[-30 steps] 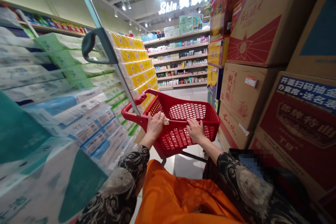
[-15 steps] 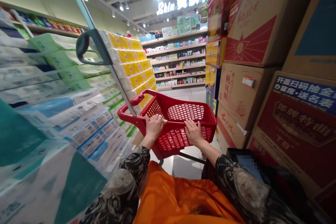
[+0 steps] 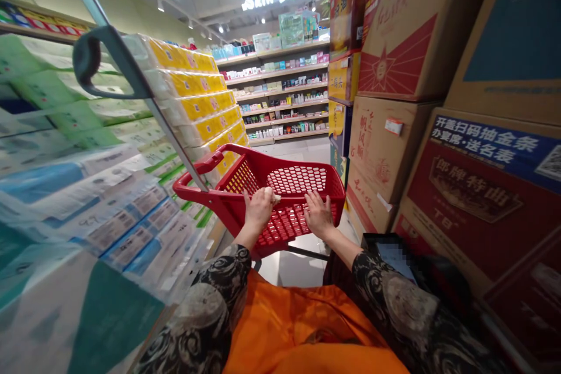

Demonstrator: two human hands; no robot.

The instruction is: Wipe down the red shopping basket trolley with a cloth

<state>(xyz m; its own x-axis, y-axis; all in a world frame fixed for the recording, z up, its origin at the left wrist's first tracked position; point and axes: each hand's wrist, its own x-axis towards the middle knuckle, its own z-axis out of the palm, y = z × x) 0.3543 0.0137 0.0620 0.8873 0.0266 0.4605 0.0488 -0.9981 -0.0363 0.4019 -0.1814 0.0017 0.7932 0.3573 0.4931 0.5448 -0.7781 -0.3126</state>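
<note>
A red plastic shopping cart (image 3: 302,219) stands crosswise in front of me, its long side facing me. My left hand (image 3: 259,210) is closed around a small crumpled pale cloth (image 3: 272,195) at the cart's near rim. Farther right, my right hand (image 3: 318,213) lies on the same rim with its fingers stretched out and a little apart. A metal pole (image 3: 170,137) with a grey loop handle (image 3: 107,64) slants up from the handle end of the cart; its lower fixing is hidden. No goods show in the visible part of the basket.
Stacked tissue packs (image 3: 184,93) line the left side, close to the cart. On the right rise piled cardboard cartons (image 3: 385,146), with a dark box (image 3: 390,251) low beside them. Shelves of small bottles and boxes (image 3: 289,93) stand at the back, beyond pale floor tiles.
The cart and pole have shifted left in the view, and so have the cartons and shelves. My left hand has tilted, and more of the pale cloth shows. My right hand stays on the rim.
</note>
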